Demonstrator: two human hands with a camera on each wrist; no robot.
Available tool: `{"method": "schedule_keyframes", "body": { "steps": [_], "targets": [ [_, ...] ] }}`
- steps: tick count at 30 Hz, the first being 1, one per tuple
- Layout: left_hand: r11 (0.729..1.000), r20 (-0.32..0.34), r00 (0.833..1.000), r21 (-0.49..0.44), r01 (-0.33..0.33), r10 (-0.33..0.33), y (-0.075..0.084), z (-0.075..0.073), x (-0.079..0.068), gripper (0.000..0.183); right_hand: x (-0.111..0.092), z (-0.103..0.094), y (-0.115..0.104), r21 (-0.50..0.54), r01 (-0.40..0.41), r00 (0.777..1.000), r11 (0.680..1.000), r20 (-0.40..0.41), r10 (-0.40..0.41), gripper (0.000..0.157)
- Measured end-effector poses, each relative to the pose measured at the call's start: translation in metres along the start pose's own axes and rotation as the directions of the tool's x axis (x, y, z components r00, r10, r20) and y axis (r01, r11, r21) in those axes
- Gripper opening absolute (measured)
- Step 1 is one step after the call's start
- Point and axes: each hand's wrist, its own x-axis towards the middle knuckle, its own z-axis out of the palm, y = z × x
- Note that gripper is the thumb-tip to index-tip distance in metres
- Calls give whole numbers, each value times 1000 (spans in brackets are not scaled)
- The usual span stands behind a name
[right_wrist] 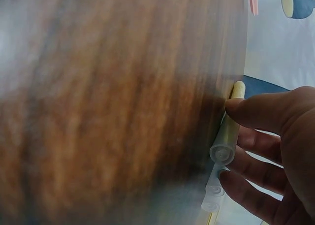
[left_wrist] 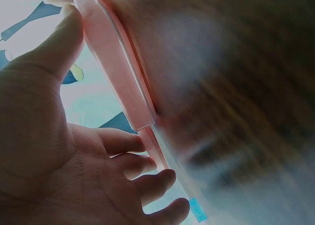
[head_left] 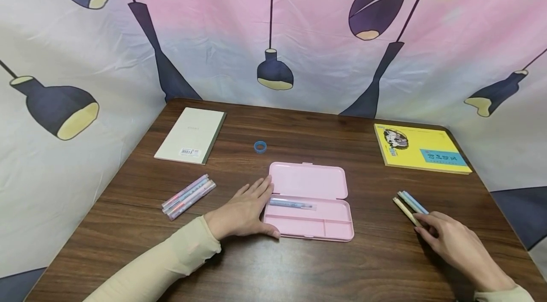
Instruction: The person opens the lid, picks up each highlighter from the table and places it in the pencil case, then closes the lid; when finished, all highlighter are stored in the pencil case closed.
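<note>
A pink pencil case [head_left: 307,232] lies unfolded on the table, with a blue pen [head_left: 290,203] in its long compartment. Against the case's left side rests my left hand [head_left: 241,212], fingers spread and thumb at the front edge. In the left wrist view, that hand [left_wrist: 83,171] touches the case's side [left_wrist: 115,62]. My right hand [head_left: 457,242] pinches a yellow pen [head_left: 406,210] between thumb and fingers, low at the table. Beside it lie a blue pen [head_left: 415,202] and another light pen, partly hidden. The right wrist view shows the thumb on the yellow pen [right_wrist: 227,136].
Several pens [head_left: 188,196] lie in a group at the left. A pale notebook [head_left: 192,133] is at the back left, a yellow book [head_left: 420,147] at the back right. A blue tape ring [head_left: 260,146] sits behind the case. Patterned cloth [head_left: 316,69] hangs behind the table.
</note>
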Motion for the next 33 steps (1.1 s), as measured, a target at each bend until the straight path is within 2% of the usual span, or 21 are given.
{"method": "schedule_keyframes", "body": {
  "steps": [7, 17, 23, 27, 30, 33],
  "targets": [
    [1000, -1, 1000, -7, 2, -2, 0, 1, 1, 118, 1, -1, 0, -1, -14, 1000, 1000, 28, 14, 25],
    [1000, -4, 1000, -5, -1, 1, 1, -1, -1, 118, 3, -1, -4, -36, 46, 997, 998, -65, -48, 25],
    [1000, -3, 1000, 5, 5, -5, 1, -1, -1, 117, 19, -8, -23, -55, 124, 984, 991, -125, -130, 31],
    [1000, -1, 1000, 3, 3, -3, 1, -1, -1, 117, 34, -11, -43, -43, 209, 962, 977, -170, -213, 35],
    [1000, -1, 1000, 0, -2, 2, 1, 0, -1, 117, 46, -11, -59, -31, 301, 930, 953, -213, -300, 36],
    [1000, -4, 1000, -2, -3, 3, 1, 0, -1, 117, 59, -10, -74, -18, 401, 888, 916, -240, -393, 35]
  ]
}}
